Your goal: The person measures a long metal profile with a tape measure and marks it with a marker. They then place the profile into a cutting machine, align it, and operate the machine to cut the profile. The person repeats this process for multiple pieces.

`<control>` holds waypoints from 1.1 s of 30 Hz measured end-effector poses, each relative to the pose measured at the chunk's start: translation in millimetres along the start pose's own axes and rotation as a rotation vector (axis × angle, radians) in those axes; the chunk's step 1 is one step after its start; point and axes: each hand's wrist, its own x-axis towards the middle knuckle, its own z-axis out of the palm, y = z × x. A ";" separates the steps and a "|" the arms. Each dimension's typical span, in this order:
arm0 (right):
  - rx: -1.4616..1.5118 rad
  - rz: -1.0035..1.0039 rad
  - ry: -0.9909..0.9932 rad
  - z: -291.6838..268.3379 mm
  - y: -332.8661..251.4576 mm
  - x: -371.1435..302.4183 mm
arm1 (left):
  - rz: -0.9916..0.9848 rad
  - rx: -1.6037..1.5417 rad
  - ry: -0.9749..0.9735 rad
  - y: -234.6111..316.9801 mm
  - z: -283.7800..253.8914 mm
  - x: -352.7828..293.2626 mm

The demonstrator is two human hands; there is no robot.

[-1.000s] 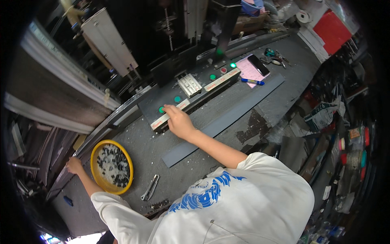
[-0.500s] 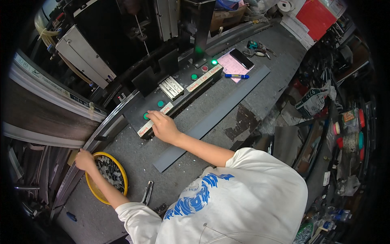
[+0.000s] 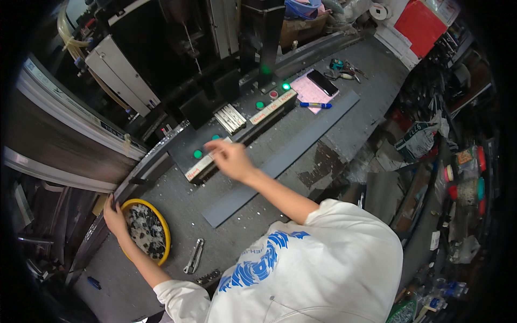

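Note:
My right hand point(image 3: 232, 160) is raised over the front of a dark control box point(image 3: 202, 171), its fingers partly stretched out, blurred and holding nothing. A green button point(image 3: 197, 154) and a second green button point(image 3: 216, 138) are beside its fingertips. At the left, my left hand point(image 3: 113, 217) curls its fingers at the edge of a dark metal rail point(image 3: 92, 237), just below the end of a long white profile point(image 3: 59, 175). A yellow-rimmed bowl point(image 3: 168, 237) of black and clear scraps stands right beside that hand and forearm.
A flat grey strip point(image 3: 285, 158) lies diagonally across the bench. Near me is a folding metal tool point(image 3: 194, 255). Farther right are a blue marker point(image 3: 315, 105), a pink sheet point(image 3: 304, 89), a phone point(image 3: 322, 83) and pliers point(image 3: 339, 75). A dark machine point(image 3: 161, 48) stands behind.
My right hand has lifted off the nearer green button and moved a little right and up. My left hand stays at the rail with its fingers slightly shifted. The view has shifted slightly.

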 end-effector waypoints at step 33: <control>-1.383 0.046 -0.271 -268.1 131.4 229.9 | -0.056 0.038 -0.048 -3.1 -18.8 -19.7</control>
